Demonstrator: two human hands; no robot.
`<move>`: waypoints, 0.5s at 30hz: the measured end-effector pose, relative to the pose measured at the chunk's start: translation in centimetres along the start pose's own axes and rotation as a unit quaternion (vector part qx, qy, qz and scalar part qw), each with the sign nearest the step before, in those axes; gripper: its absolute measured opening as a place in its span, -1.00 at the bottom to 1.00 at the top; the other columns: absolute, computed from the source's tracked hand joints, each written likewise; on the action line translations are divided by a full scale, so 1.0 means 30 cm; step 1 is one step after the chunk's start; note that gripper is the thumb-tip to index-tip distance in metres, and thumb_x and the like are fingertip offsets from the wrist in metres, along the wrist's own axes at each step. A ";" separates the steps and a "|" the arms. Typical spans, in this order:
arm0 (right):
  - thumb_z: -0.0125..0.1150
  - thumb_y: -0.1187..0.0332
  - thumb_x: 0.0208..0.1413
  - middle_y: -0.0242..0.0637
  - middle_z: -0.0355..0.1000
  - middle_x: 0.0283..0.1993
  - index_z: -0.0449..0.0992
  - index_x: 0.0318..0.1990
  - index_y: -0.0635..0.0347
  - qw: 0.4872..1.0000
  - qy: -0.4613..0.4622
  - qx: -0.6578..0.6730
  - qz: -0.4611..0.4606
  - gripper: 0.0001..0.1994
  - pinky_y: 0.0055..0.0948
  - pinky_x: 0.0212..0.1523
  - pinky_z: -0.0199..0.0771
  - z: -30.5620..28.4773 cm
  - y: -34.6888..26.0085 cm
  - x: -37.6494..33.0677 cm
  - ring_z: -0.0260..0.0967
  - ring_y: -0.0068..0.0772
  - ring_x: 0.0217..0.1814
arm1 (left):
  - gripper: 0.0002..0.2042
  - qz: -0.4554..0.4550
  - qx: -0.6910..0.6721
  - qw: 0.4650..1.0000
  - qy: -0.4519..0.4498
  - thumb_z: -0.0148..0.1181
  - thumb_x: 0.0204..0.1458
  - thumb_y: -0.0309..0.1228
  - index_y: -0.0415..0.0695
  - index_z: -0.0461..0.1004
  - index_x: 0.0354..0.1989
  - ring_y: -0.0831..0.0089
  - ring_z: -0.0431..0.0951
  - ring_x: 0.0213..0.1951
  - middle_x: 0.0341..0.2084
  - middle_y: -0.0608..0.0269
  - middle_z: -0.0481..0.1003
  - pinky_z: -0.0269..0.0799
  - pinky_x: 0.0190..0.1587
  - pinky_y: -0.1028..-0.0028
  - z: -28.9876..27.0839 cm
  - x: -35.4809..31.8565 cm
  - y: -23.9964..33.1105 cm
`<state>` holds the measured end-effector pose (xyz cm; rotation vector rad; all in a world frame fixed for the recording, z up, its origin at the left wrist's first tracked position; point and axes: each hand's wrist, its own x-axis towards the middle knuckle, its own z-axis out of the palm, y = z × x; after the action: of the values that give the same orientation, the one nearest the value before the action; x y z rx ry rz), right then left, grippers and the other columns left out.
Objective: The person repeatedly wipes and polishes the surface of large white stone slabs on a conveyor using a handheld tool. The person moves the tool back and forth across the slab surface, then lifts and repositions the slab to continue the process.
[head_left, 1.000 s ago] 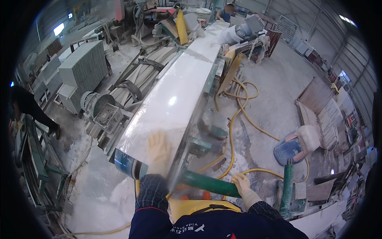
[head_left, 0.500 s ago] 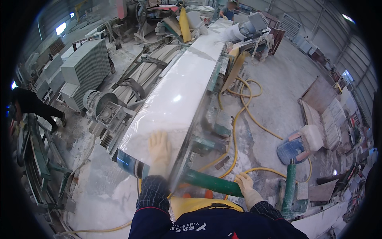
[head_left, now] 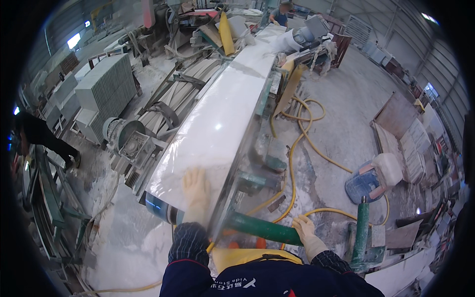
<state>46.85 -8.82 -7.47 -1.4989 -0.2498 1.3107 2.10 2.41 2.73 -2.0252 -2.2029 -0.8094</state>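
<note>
A long, glossy white stone slab (head_left: 213, 119) lies on a narrow conveyor bench stretching away from me. My left hand (head_left: 196, 190), in a cream rubber glove, rests flat on the slab's near end with its fingers extended. Under that end is a blue roller (head_left: 159, 207). To the right, a green pipe (head_left: 262, 228) sticks out from the bench frame. My right hand (head_left: 308, 233), gloved the same way, is closed over the free end of this pipe. A yellow apron (head_left: 247, 257) shows at my waist.
A dusty motor (head_left: 131, 141) stands left of the bench. Yellow hose (head_left: 293, 173) loops across the floor on the right, near a blue drum (head_left: 363, 185) and an upright green post (head_left: 361, 222). One person (head_left: 280, 17) stands at the far end, another (head_left: 44, 136) at far left.
My left hand has come slightly nearer to me, still flat on the slab. The right hand stays at the pipe. The person at the far end has shifted a little left.
</note>
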 end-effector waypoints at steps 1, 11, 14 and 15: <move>0.28 0.56 0.09 -0.08 0.52 -0.13 0.39 0.08 0.36 1.000 -0.007 -0.005 -0.004 -0.62 -0.39 -0.16 0.63 0.000 0.000 0.000 0.57 -0.20 -0.17 | -0.55 0.003 0.003 1.000 0.002 0.09 0.13 -0.25 -0.01 0.37 0.23 -0.06 0.13 0.36 0.26 0.06 0.33 -0.09 0.41 0.04 -0.001 -0.002 -0.001; 0.22 0.56 0.13 -0.02 0.52 -0.06 0.36 0.13 0.42 1.000 -0.017 -0.021 -0.015 -0.60 -0.41 -0.09 0.60 -0.008 0.013 0.002 0.56 -0.19 -0.10 | -0.55 0.023 0.006 1.000 0.019 0.10 0.10 -0.28 -0.05 0.37 0.19 -0.11 0.20 0.30 0.22 0.03 0.35 -0.03 0.37 0.01 -0.016 -0.013 -0.006; 0.22 0.56 0.13 -0.02 0.52 -0.06 0.36 0.13 0.42 0.999 -0.019 -0.024 -0.016 -0.60 -0.41 -0.09 0.60 -0.004 0.010 -0.001 0.55 -0.20 -0.10 | -0.55 0.027 0.003 0.999 0.017 0.07 0.11 -0.28 -0.09 0.37 0.19 -0.12 0.20 0.29 0.22 -0.01 0.34 -0.02 0.35 0.01 -0.023 -0.018 -0.007; 0.22 0.56 0.13 -0.02 0.52 -0.06 0.36 0.13 0.42 1.000 -0.010 -0.025 -0.012 -0.60 -0.41 -0.09 0.60 -0.003 0.009 -0.003 0.55 -0.20 -0.10 | -0.55 0.031 0.001 0.999 0.010 0.04 0.12 -0.27 -0.13 0.35 0.20 -0.13 0.20 0.28 0.23 -0.05 0.31 -0.02 0.34 0.01 -0.026 -0.022 -0.009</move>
<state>46.77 -9.06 -7.66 -1.5197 -0.3146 1.3095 1.70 1.50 3.06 -2.0645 -2.1180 -0.8180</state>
